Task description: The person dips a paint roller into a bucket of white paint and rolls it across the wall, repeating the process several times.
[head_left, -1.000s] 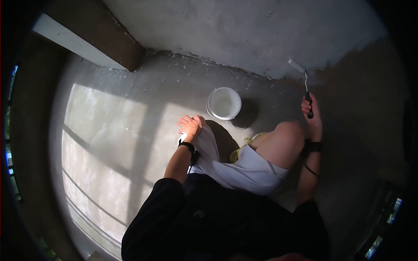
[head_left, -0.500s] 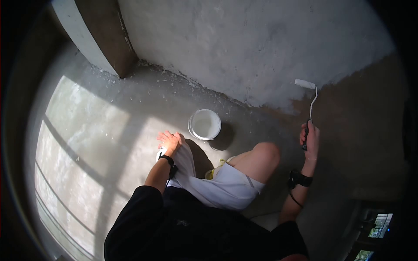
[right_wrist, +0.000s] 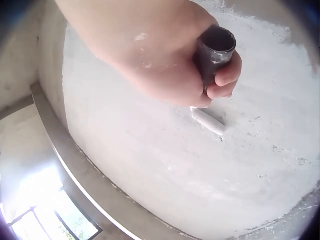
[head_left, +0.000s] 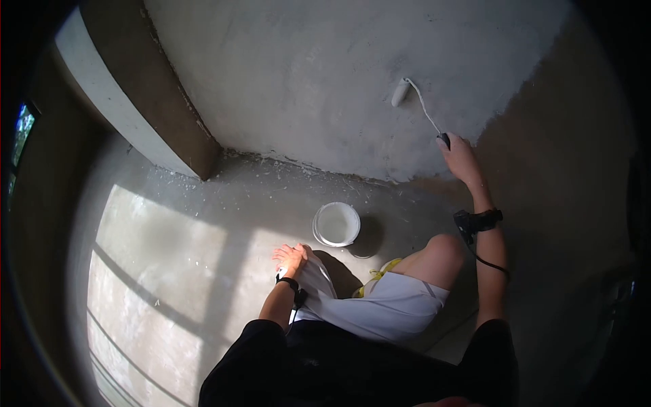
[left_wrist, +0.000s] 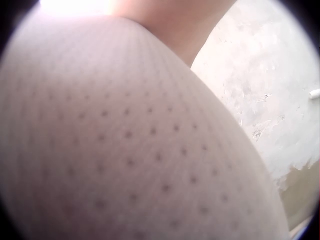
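Note:
My right hand (head_left: 462,160) grips the black handle (right_wrist: 212,52) of a paint roller, fingers curled round it in the right wrist view. The white roller sleeve (head_left: 401,92) lies against the pale coated part of the wall (head_left: 325,88), up and left of the hand. My left hand (head_left: 290,258) rests on the knee over white cloth, its fingers spread. Dotted pale fabric (left_wrist: 130,140) fills most of the left wrist view, and the left fingers are hidden there.
A white bucket (head_left: 337,224) with pale contents stands on the floor between the left knee and the wall. Brown uncoated wall (head_left: 563,129) lies to the right. A pillar (head_left: 146,81) juts out at the left, and white specks dot the floor along the wall.
The right hand has moved up and left with the roller, whose sleeve has gone from near the coating's lower right edge to farther inside it. The left hand stays on the knee; the head view has shifted.

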Tool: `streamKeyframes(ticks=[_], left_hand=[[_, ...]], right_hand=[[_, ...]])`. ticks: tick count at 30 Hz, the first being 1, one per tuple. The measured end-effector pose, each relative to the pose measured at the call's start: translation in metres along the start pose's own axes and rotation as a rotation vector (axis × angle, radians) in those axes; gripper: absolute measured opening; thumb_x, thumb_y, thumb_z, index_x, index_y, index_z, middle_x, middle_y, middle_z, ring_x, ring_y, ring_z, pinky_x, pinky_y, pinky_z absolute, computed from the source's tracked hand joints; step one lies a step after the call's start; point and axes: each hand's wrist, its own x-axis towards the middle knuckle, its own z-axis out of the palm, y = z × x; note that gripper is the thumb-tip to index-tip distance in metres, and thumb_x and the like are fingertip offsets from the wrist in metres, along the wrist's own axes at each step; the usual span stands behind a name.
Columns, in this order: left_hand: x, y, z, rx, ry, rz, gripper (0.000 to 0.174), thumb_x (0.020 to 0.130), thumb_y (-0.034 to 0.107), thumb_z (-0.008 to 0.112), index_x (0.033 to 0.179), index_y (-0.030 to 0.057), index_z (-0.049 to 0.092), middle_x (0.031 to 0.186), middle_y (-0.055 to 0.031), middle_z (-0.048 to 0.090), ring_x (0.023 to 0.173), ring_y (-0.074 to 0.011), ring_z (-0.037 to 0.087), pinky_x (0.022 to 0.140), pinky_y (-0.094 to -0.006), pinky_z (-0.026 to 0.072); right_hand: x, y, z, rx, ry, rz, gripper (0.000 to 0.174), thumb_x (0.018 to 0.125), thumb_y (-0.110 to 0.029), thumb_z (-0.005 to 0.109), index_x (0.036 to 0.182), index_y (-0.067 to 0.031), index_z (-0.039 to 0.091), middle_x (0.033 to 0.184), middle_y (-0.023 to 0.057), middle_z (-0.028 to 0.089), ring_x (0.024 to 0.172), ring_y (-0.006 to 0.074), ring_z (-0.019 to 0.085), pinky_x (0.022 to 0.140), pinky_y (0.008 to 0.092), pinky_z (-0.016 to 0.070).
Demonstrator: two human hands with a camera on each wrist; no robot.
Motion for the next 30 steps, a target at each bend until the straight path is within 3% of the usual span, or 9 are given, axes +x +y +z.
streamKeyframes(ticks=[1,3,15,20,30], left_hand=[[-0.006,0.002,-0.010,-0.030,-0.013,-0.012,0.079,0.082,0.062,0.039,0.136,0.0031,0.032,0.143,-0.0320,0.019,0.128,-0.0566,0.018,0.079,-0.0766,0.0307],[-0.015,0.004,-0.021,-0.068,-0.039,-0.022,0.080,0.082,0.061,0.039,0.137,0.0033,0.030,0.143,-0.0322,0.018,0.128,-0.0564,0.018,0.081,-0.0759,0.0308],[0.001,-0.008,0.002,-0.039,-0.054,0.074,0.079,0.083,0.060,0.037,0.136,0.0017,0.033,0.142,-0.0320,0.022,0.127,-0.0579,0.020,0.082,-0.0749,0.0320],[-0.013,-0.001,-0.018,-0.040,-0.041,0.050,0.080,0.083,0.061,0.037,0.137,0.0017,0.033,0.141,-0.0320,0.024,0.127,-0.0570,0.021,0.081,-0.0744,0.0333],[0.010,-0.011,0.011,-0.048,0.007,0.061,0.083,0.082,0.064,0.035,0.136,0.0012,0.032,0.142,-0.0330,0.022,0.127,-0.0566,0.022,0.080,-0.0744,0.0340]], right_hand=[[-0.003,0.007,0.012,0.013,0.022,0.013,0.035,0.094,-0.031,0.048,0.091,0.0028,0.056,0.076,0.0211,0.062,0.071,0.0380,0.062,0.062,0.0444,0.0476],[-0.015,0.018,0.026,0.073,0.017,0.197,0.037,0.094,-0.033,0.049,0.094,0.0026,0.056,0.090,0.0264,0.061,0.089,0.0463,0.055,0.073,0.0506,0.0443],[-0.103,0.175,0.016,-0.092,0.129,0.442,0.044,0.094,-0.042,0.047,0.094,0.0002,0.060,0.092,0.0245,0.062,0.089,0.0444,0.057,0.072,0.0486,0.0456],[-0.102,0.169,0.019,-0.075,0.136,0.497,0.046,0.094,-0.043,0.047,0.094,0.0016,0.059,0.091,0.0264,0.061,0.090,0.0458,0.056,0.073,0.0488,0.0452],[-0.058,0.112,0.032,0.018,0.044,0.293,0.044,0.096,-0.038,0.045,0.092,0.0042,0.055,0.089,0.0279,0.059,0.088,0.0472,0.054,0.072,0.0497,0.0438]])
